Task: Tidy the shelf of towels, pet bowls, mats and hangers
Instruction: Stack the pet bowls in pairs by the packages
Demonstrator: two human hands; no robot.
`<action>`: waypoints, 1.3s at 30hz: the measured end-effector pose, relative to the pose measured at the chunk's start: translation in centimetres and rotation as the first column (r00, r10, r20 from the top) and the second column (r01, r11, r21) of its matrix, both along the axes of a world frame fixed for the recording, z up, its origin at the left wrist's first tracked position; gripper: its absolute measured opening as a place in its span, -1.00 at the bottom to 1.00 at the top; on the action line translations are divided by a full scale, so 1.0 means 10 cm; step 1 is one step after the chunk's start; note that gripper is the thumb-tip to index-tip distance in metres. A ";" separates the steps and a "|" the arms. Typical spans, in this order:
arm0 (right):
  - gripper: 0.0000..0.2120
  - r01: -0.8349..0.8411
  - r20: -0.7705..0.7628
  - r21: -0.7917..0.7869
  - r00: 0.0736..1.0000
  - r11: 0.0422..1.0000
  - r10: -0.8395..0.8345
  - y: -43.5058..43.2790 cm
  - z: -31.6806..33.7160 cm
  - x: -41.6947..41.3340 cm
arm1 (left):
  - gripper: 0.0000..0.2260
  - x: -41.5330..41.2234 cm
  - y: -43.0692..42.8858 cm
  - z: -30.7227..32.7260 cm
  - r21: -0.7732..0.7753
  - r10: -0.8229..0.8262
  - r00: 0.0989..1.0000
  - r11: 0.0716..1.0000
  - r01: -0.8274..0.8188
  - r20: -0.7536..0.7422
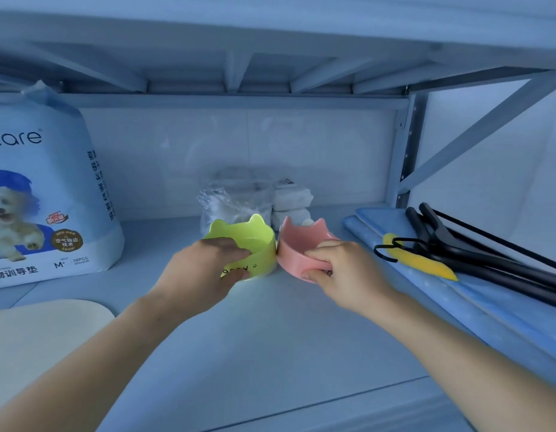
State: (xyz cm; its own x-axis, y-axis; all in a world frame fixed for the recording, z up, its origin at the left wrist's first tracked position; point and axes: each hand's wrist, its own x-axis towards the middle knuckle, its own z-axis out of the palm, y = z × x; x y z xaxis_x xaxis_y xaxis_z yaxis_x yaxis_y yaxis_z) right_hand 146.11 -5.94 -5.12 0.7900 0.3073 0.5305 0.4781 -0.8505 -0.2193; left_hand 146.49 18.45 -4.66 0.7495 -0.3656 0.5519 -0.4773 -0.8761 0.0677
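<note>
A green cat-eared pet bowl [253,241] and a pink cat-eared pet bowl [297,244] stand side by side on the shelf board [270,338], their rims touching. My left hand [205,272] grips the near rim of the green bowl, fingers inside and thumb on the outer wall. The pink bowl's near rim is held the same way by my right hand [342,272]. Behind the bowls lie wrapped white towels [290,201] in clear plastic. Black hangers [476,247] lie on blue mats [457,294] at the right.
A big bag of pet training pads [42,194] stands at the left. A cream mat [36,344] lies at the near left. A yellow piece [423,263] rests on the blue mats by the hanger hooks. The upper shelf hangs low overhead.
</note>
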 end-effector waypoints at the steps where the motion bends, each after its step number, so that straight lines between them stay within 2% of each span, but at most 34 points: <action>1: -0.82 0.008 0.015 0.002 1.000 1.000 -0.008 -0.01 0.02 0.07 | -0.74 0.05 -0.02 0.00 -0.002 0.006 1.000 1.000 -0.006 0.012; 9: -0.89 0.121 0.063 -0.071 0.991 0.990 -0.117 0.00 0.10 0.64 | -0.72 0.59 -0.23 0.01 0.013 0.109 0.994 0.994 -0.109 -0.021; 12: -0.93 0.123 0.064 -0.070 0.991 0.990 -0.118 0.03 0.08 0.83 | -0.73 0.72 -0.29 -0.10 -0.018 0.138 0.990 0.990 -0.139 -0.042; 15: -0.89 0.118 0.071 -0.074 0.991 0.990 -0.112 0.04 -0.01 0.96 | -0.73 0.77 -0.31 -0.23 -0.006 0.145 0.988 0.989 -0.146 -0.060; 20: -0.94 0.108 0.096 -0.055 0.990 0.993 -0.102 0.04 -0.16 1.06 | -0.74 0.74 -0.31 -0.34 -0.003 0.105 0.990 0.994 -0.105 0.091; 26: -0.76 0.064 0.096 -0.069 0.994 0.996 -0.057 -0.02 -0.24 1.10 | -0.76 0.75 -0.29 -0.48 -0.043 0.020 0.951 0.999 -0.007 0.310; 31: -0.69 0.053 0.092 -0.082 0.995 0.995 -0.045 -0.05 -0.28 1.09 | -0.65 0.75 -0.21 -0.52 -0.050 0.023 0.972 0.999 -0.012 0.233; 39: -0.69 0.062 0.144 -0.053 0.988 0.997 -0.054 -0.05 -0.34 1.08 | -0.66 0.72 -0.21 -0.55 -0.155 0.078 0.979 0.987 -0.048 0.190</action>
